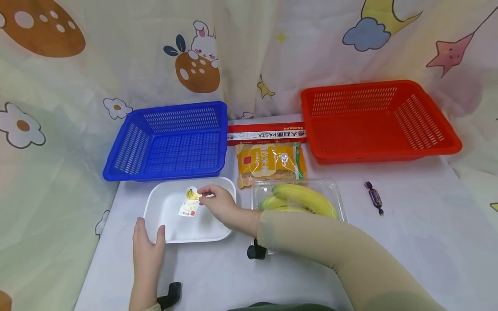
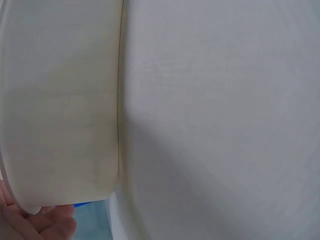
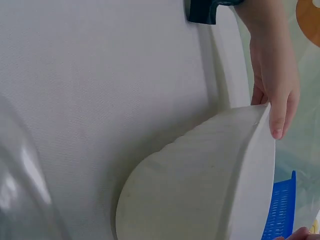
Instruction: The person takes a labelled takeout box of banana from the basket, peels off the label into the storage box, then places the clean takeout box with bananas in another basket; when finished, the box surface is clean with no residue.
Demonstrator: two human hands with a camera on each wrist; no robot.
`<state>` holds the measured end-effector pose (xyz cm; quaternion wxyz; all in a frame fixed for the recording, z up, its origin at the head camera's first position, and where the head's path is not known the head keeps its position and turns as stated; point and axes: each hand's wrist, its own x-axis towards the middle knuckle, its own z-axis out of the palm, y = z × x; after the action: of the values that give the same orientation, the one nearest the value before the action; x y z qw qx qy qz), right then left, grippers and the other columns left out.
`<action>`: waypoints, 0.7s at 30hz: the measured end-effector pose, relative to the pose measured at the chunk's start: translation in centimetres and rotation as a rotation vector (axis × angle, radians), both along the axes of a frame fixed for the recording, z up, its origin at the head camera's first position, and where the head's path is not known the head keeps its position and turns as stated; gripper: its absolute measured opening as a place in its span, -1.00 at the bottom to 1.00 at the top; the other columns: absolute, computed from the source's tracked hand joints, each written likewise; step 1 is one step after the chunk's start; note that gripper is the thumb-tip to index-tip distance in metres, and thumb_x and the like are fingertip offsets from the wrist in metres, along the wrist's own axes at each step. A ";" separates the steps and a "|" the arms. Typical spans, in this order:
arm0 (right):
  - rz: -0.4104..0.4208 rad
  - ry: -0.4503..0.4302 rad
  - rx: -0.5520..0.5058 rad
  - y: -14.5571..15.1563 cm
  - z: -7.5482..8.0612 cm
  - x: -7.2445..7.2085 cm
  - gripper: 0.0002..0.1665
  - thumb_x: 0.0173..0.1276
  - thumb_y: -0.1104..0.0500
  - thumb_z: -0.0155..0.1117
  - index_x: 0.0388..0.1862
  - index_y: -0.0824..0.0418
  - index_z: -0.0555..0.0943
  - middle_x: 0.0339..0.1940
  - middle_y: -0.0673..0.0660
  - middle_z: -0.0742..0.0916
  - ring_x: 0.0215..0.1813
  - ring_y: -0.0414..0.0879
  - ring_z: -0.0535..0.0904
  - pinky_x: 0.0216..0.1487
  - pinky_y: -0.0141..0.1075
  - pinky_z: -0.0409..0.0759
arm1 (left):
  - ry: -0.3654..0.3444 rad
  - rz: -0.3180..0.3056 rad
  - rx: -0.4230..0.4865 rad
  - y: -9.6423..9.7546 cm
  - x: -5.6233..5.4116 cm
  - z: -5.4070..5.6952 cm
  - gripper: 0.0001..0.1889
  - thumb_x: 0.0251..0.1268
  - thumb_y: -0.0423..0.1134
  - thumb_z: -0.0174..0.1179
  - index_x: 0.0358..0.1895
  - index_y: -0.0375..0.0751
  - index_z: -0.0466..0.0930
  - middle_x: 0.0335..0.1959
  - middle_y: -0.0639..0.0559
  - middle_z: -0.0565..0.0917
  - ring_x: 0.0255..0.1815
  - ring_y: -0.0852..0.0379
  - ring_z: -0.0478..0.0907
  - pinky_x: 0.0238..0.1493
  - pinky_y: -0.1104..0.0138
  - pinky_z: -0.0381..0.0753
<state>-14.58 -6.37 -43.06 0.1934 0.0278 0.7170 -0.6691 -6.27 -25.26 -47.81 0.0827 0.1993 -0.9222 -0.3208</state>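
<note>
a pale curtain [image 1: 128, 56] printed with flowers [image 1: 23, 125], stars [image 1: 451, 55] and a bunny [image 1: 203, 46] hangs behind a white-covered table [image 1: 218, 276].

The long red-and-white box [image 1: 266, 134] reads "意大利面 PASTA", upside down in the head view, with smaller print on its red band too tiny to make out. On the yellow bag [image 1: 268, 166], white characters that seem to include "心米" run across the front, the rest blurred by glare. The label [image 1: 188, 207] at the white tray [image 1: 210, 229] bears a banana picture, pale characters and a small red square, its wording too small to read. The candy wrapper [image 1: 375, 198] shows illegible marks.
</note>
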 end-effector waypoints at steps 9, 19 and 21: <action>-0.001 -0.048 0.108 -1.1 -1.1 0.6 -0.82 0.17 0.34 0.17 -0.24 0.21 0.63 -0.35 0.02 0.64 -0.35 -0.27 0.59 -0.36 -0.53 0.41 | -0.005 0.005 0.017 -0.2 -0.2 -0.1 -0.27 0.32 -0.15 -0.02 0.40 -0.39 -0.16 0.40 -0.38 0.00 0.41 -0.30 -0.05 0.34 -0.11 0.01; 0.034 -0.030 0.181 -1.4 -2.2 0.4 -0.76 0.11 0.38 0.22 -0.23 0.19 0.65 -0.31 0.02 0.66 -0.29 -0.25 0.47 -0.38 -0.55 0.41 | -0.022 0.029 0.015 -0.2 -0.2 -0.2 -0.26 0.29 -0.14 0.02 0.40 -0.38 -0.13 0.39 -0.37 0.02 0.39 -0.30 0.00 0.31 -0.12 0.07; 0.039 -0.012 0.187 -1.4 -2.4 0.3 -0.75 0.10 0.38 0.22 -0.22 0.20 0.66 -0.30 0.03 0.67 -0.28 -0.25 0.48 -0.37 -0.55 0.42 | -0.023 0.034 0.010 -0.2 -0.3 -0.2 -0.25 0.28 -0.13 0.03 0.40 -0.38 -0.12 0.39 -0.36 0.03 0.39 -0.30 0.01 0.31 -0.13 0.09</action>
<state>-14.31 -7.73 -45.41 0.2074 0.0359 0.7756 -0.5951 -6.56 -25.44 -48.03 0.0766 0.2191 -0.9179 -0.3217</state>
